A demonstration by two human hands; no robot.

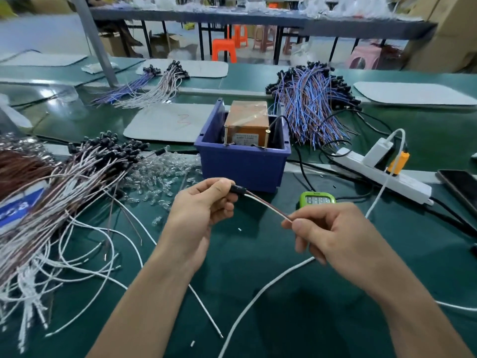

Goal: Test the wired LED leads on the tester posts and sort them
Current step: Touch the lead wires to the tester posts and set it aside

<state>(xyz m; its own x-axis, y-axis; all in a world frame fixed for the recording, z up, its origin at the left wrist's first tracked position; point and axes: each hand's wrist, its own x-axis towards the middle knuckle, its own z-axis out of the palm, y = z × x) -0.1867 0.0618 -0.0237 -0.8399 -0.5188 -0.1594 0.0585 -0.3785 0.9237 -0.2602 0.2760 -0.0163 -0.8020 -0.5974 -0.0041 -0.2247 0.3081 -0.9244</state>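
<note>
1. Grip: the left hand [204, 205] pinches the black capped end of one lead [265, 206] between thumb and forefinger. The right hand [333, 236] pinches the same lead's white and brown wires, thumb pressed against forefinger, with the other fingers curled beneath.
2. The lead spans the gap between the two hands, held above the green table [271, 254]. It slopes down from the cap at 10 o'clock to the right-hand pinch at 4 o'clock. Its far end is hidden in the right hand.
3. At 6 o'clock of the hands, a white cable [258, 293] lies loose on the table and passes behind the right hand.
4. At 9 o'clock, a heap of white and brown leads [64, 182] with black caps spreads over the table. Scattered clear bulbs [160, 177] lie between this heap and the bin.
5. Just beyond the right hand, at 12 o'clock, stands a green timer [318, 198].
6. Beyond the lead, at 12 o'clock, a blue bin [242, 166] holds the orange tester box [247, 125].
7. At 2 o'clock lies a white power strip [382, 171] with plugs in it. A dark phone [462, 187] lies at 3 o'clock, at the picture's edge.
8. At 1 o'clock, behind the bin, lies a bundle of blue and brown leads [312, 109]. Two smaller bundles [154, 83] lie at 11 o'clock, and a grey mat [167, 122] lies just beside the bin at 10 o'clock.
9. Farthest, at 12 o'clock, orange stools [224, 49] stand under a bench.
</note>
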